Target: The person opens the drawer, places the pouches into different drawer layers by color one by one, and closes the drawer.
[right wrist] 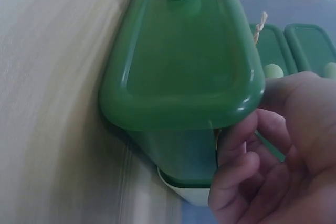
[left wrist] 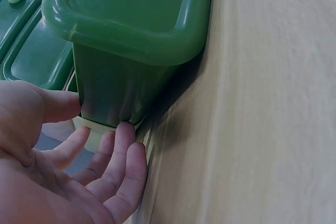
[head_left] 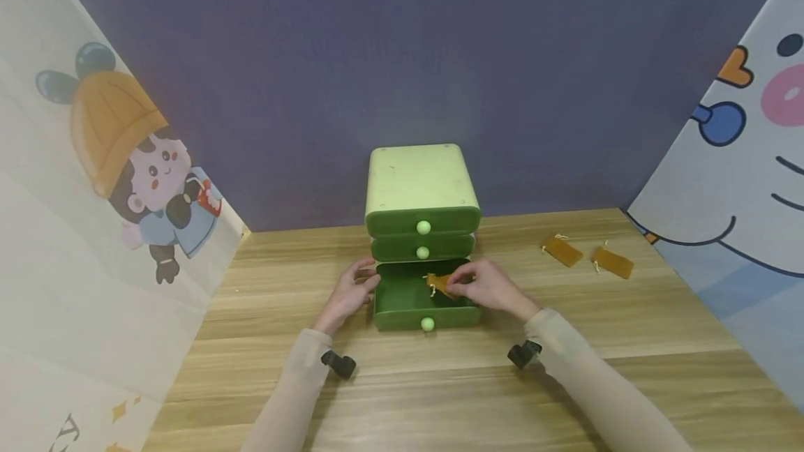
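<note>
A small green drawer cabinet [head_left: 417,176] stands against the back wall, its bottom drawer [head_left: 402,319] pulled out. Over that drawer my right hand [head_left: 486,286] pinches a small orange-brown drawstring pouch [head_left: 440,283] by one end, its pale cord dangling. In the right wrist view the drawer front [right wrist: 181,61] hides most of the pouch. My left hand [head_left: 350,291] is at the drawer's left side, fingers loosely bent. In the left wrist view its fingertips [left wrist: 125,129] touch or nearly touch the cabinet's lower edge beside the drawer wall.
Two more orange-brown pouches, one [head_left: 563,251] nearer the cabinet and one [head_left: 613,262] farther right, lie on the wooden table [head_left: 440,396]. Above the pulled-out drawer, two drawers with round pale knobs are in place. Walls with cartoon prints flank the table.
</note>
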Action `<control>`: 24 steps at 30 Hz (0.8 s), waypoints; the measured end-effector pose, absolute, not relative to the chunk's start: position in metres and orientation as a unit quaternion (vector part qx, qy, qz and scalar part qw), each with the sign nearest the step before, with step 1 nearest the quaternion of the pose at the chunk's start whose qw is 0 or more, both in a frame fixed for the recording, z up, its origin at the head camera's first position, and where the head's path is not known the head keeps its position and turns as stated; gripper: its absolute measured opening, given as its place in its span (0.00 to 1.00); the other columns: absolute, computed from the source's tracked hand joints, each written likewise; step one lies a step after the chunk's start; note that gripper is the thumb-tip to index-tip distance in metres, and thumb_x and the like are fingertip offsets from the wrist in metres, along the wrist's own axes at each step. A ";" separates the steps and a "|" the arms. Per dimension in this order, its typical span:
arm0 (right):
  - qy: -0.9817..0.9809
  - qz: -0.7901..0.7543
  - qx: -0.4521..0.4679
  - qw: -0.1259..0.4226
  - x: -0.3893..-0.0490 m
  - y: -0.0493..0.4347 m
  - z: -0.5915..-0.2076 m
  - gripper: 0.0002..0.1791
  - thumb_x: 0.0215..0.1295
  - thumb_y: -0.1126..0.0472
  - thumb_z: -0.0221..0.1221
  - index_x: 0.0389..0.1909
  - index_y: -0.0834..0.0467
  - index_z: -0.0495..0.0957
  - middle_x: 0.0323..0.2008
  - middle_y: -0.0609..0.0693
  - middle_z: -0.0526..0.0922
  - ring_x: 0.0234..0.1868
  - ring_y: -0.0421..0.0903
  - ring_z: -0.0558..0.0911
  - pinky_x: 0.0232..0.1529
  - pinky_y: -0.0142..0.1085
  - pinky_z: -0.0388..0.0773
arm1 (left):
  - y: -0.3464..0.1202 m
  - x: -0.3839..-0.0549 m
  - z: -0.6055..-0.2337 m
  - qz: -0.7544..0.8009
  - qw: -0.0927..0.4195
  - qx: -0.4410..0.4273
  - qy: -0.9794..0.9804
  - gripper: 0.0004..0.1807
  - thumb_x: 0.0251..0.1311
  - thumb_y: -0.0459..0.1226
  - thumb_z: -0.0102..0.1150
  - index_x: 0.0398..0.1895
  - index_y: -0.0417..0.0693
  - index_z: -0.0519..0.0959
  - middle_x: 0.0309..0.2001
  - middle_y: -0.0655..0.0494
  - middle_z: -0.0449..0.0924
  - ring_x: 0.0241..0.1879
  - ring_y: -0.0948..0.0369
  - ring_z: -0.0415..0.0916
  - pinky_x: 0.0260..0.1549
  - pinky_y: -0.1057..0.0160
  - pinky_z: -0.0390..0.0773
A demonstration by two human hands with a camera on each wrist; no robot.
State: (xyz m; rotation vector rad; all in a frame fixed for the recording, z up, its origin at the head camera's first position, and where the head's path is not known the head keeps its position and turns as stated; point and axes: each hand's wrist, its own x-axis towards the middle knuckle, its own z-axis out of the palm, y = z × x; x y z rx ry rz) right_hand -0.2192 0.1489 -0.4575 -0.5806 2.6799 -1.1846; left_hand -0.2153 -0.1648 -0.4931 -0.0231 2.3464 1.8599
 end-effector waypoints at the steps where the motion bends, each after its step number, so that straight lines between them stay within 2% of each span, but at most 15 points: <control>1: 0.893 -0.398 -0.193 0.079 -0.220 0.149 -0.458 0.04 0.68 0.58 0.71 0.39 0.54 0.91 0.33 0.45 0.92 0.20 0.41 0.81 0.22 0.30 0.75 | -0.165 -0.215 -0.493 0.620 0.073 -0.007 0.781 0.29 0.77 0.34 0.57 0.79 0.43 0.67 0.70 0.34 0.72 0.56 0.46 0.80 0.39 0.64 0.81; 17: 0.894 -0.400 -0.187 0.074 -0.220 0.151 -0.460 0.05 0.69 0.58 0.70 0.40 0.55 0.91 0.36 0.48 0.91 0.18 0.41 0.80 0.23 0.33 0.78 | -0.164 -0.214 -0.491 0.617 0.077 -0.012 0.783 0.30 0.77 0.34 0.57 0.79 0.43 0.65 0.72 0.34 0.70 0.62 0.41 0.79 0.43 0.64 0.84; 20: 0.895 -0.403 -0.179 0.073 -0.220 0.154 -0.461 0.06 0.70 0.58 0.69 0.42 0.55 0.90 0.36 0.48 0.91 0.18 0.44 0.80 0.21 0.32 0.76 | -0.163 -0.213 -0.491 0.616 0.077 -0.012 0.784 0.30 0.77 0.34 0.57 0.79 0.43 0.65 0.72 0.33 0.70 0.63 0.41 0.79 0.44 0.63 0.84; 24: 0.892 -0.413 -0.171 0.070 -0.219 0.159 -0.461 0.06 0.70 0.58 0.69 0.43 0.56 0.90 0.37 0.49 0.90 0.20 0.55 0.83 0.18 0.32 0.73 | -0.164 -0.212 -0.490 0.613 0.077 -0.010 0.786 0.30 0.78 0.35 0.56 0.80 0.42 0.65 0.72 0.33 0.69 0.63 0.40 0.78 0.44 0.62 0.84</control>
